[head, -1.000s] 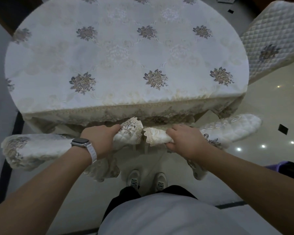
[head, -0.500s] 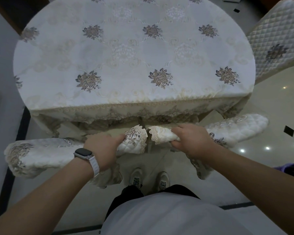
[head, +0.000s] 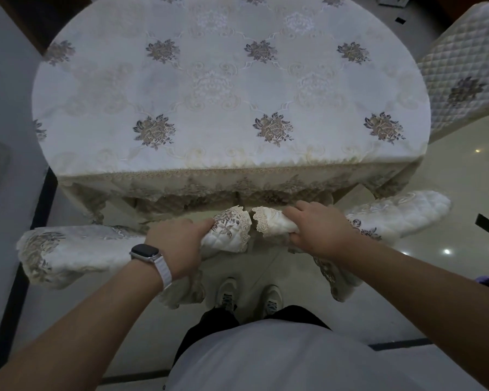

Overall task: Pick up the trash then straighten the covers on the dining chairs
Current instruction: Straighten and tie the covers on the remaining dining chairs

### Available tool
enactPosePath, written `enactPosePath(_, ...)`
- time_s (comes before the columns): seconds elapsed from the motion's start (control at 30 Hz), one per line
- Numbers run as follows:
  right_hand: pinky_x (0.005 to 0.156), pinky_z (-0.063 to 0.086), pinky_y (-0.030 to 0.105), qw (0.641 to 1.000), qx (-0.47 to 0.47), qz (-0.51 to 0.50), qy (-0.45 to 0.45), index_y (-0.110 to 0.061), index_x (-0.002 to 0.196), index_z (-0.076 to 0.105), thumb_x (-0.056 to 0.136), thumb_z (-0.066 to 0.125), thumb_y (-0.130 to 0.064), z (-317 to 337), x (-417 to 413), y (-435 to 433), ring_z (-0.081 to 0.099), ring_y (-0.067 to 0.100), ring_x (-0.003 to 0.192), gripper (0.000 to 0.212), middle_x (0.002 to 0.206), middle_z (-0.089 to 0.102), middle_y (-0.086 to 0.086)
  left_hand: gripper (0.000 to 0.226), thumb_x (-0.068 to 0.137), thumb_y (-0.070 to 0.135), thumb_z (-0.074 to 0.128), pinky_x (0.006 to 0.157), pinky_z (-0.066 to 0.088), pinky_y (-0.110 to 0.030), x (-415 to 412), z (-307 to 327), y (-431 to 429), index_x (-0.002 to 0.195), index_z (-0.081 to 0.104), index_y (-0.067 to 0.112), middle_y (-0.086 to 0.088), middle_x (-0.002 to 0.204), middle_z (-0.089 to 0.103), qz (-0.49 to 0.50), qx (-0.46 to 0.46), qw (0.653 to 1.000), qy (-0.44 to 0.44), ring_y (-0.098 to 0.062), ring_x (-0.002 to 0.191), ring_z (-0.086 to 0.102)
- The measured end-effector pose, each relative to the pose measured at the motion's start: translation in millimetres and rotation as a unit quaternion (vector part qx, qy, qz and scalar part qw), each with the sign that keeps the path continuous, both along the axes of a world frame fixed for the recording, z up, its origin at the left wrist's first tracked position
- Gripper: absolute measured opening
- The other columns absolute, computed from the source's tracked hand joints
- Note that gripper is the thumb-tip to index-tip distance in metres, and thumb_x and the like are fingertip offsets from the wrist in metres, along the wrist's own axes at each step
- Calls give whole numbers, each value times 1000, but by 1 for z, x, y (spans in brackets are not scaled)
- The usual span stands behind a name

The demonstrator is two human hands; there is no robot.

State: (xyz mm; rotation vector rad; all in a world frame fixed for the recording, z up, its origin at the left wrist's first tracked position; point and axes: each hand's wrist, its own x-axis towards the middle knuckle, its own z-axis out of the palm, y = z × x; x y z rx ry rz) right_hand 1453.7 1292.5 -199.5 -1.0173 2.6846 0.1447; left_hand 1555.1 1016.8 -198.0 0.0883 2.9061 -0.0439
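Closest to me is my pale shirt, and just beyond its hem my two light shoes stand side by side on the floor. My forearms reach forward from either side, the left one wearing a watch on a white strap.

My left hand is curled over the top of the left chair cover, gripping its quilted, lace-edged inner end. The bulk of that cover stretches away to my left along the chair's top rail, with some of it hanging below my wrist. My right hand is likewise clamped on the right chair cover, fingers wrapped over its bunched inner end. The rest runs off to my right, and a flap droops beneath my forearm. The two lace edges poke out past my fingers and face each other, nearly touching, between my hands.

Just beyond the chairs hangs the fringed edge of the flowered tablecloth, which covers the whole rounded table. At the far right stands another quilted chair cover.
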Motion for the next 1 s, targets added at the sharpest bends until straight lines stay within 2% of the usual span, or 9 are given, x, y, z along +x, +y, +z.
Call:
enactPosePath(0.1,63,41,30,1000,6,-8,3,-25,116,49,88,50,-44,-1,-1,-5,56,20,90,34,103,52,-4,43,87,33,49,51,33,-26,-3,4,3,129,39,41,3,93,62,0,-11,1000,-8,-23,78,62)
enactPosePath(0.2,65,42,31,1000,1,-9,-6,-24,116,51,89,49,-53,-2,-3,-6,57,20,91,39,104,54,-3,42,88,31,48,50,29,-26,-4,8,4,128,40,39,3,95,62,0,-14,1000,-7,-23,81,62)
enactPosePath(0.3,66,43,30,1000,2,-5,-20,-27,121,53,90,46,-60,-3,-5,0,57,19,92,46,105,55,-4,42,87,27,49,51,30,-27,-7,10,5,128,41,37,2,97,62,-2,-9,1000,-15,-24,84,62)
enactPosePath(0.53,67,47,31,1000,-5,-17,-19,-24,117,54,91,46,-53,0,-3,6,56,18,92,40,105,56,-3,45,86,27,50,57,39,-28,-7,6,2,129,41,36,2,98,62,-1,13,1000,-15,-24,85,61)
enactPosePath(0.63,63,42,30,1000,-12,-20,-20,-24,114,56,90,49,-52,1,-4,7,56,18,90,38,101,56,-4,46,84,27,51,57,36,-29,-7,6,3,127,41,35,1,99,63,-6,17,1000,-13,-26,87,61)
enactPosePath(0.8,62,36,28,999,-23,-31,-20,-25,113,59,89,52,-51,1,-4,6,56,17,88,36,98,57,-5,49,86,28,48,47,19,-28,-3,7,7,133,39,37,2,97,61,-15,0,1000,-12,-25,87,60)
enactPosePath(1.0,60,35,27,998,-32,-40,-27,-29,110,59,87,53,-51,0,-4,10,55,15,86,33,93,54,-7,47,85,27,50,56,31,-30,0,3,7,130,41,35,1,96,60,-1,16,1000,-24,-25,86,61)
